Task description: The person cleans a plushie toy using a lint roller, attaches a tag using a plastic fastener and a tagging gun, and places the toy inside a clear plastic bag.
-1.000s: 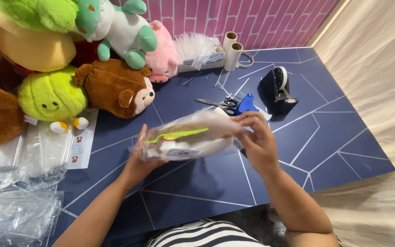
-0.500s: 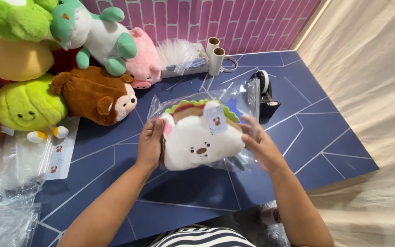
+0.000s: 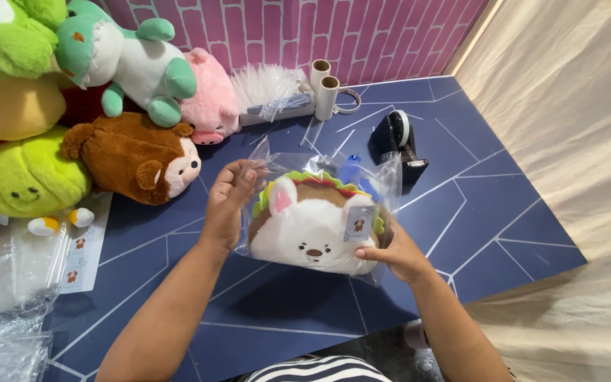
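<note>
Gripping a clear plastic bag [image 3: 383, 177] at centre frame, the left hand [image 3: 226, 201] pinches its upper corner and the right hand [image 3: 394, 247] clasps its lower edge; the white-and-brown taco-shaped plush [image 3: 312, 226] inside now faces upward, raised from flat.

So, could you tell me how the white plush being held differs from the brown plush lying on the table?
The white plush sits inside a clear plastic bag; the brown plush lies bare. The white plush is held above the blue table by the left hand and right hand; the brown plush rests on it, untouched. The white plush faces the camera upright; the brown plush lies sideways. Both are soft animal toys.
</note>
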